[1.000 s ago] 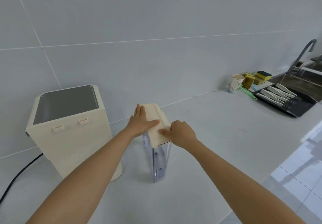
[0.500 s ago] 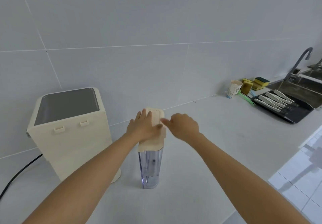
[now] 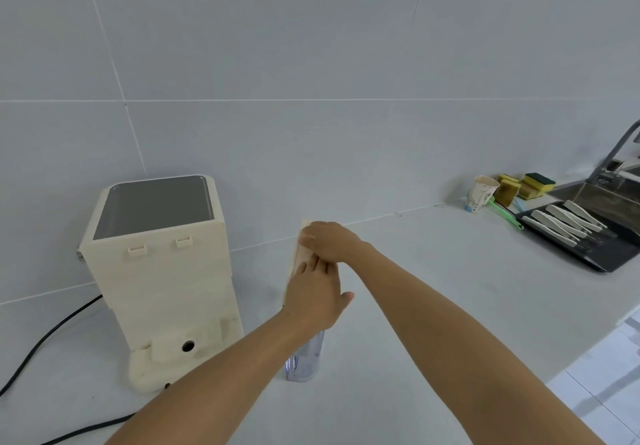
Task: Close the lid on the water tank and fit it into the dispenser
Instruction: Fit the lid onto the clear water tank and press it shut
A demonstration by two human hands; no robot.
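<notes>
A clear water tank (image 3: pixel 304 361) stands upright on the white counter, capped by a cream lid (image 3: pixel 304 255). My left hand (image 3: pixel 313 297) lies flat on the near part of the lid, fingers together. My right hand (image 3: pixel 330 240) rests palm down on the far end of the lid. Both hands hide most of the lid and the tank's upper half. The cream dispenser (image 3: pixel 162 278) stands to the left of the tank, its back facing me, with two clips near the top and a round port low down.
A black power cord (image 3: pixel 45 340) runs left from the dispenser. At the far right stand a paper cup (image 3: pixel 481 198), sponges (image 3: pixel 526 186), a green brush and a dark tray of knives (image 3: pixel 581 233) beside a sink with a faucet (image 3: pixel 620 150). The counter edge runs along the lower right.
My left hand slid toward the near end of the lid. My right hand moved onto the far end. The tank now stands square to me.
</notes>
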